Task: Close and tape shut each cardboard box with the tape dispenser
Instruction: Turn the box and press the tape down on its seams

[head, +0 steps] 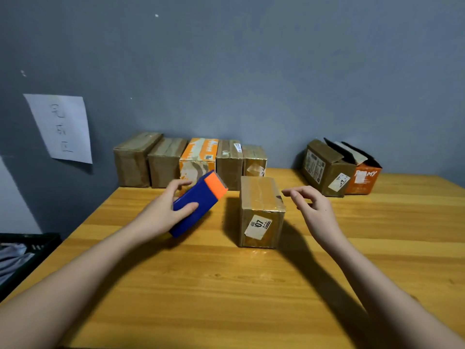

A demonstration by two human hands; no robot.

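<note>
A smooth blue plastic tape dispenser (195, 206) with an orange end is gripped by the left hand (161, 212), thumb laid across its upper face and fingers curled round its far side. The dispenser is a long, flat-sided block held above the wooden table (226, 298). Its long axis is tilted, with the orange end pointed up, away and to the right, towards the boxes at the wall. The right hand (314, 210) is held in the air just right of a small cardboard box (260, 212), fingers loosely curled and nothing grasped.

That box is stood upright near the middle of the table, its flaps closed and its top covered by glossy clear tape. A white label is stuck askew on its near face. The table is of glossy yellow-brown wood with a streaked grain.

Along the grey wall (251, 71) a row of closed boxes (191, 159) is lined up side by side, one of them printed orange. Well apart to the right, a brown open box (324, 170) and an orange open box (363, 178) are set touching each other, flaps raised. A sheet of paper (63, 127) with handwriting is fixed to the wall at left.
</note>
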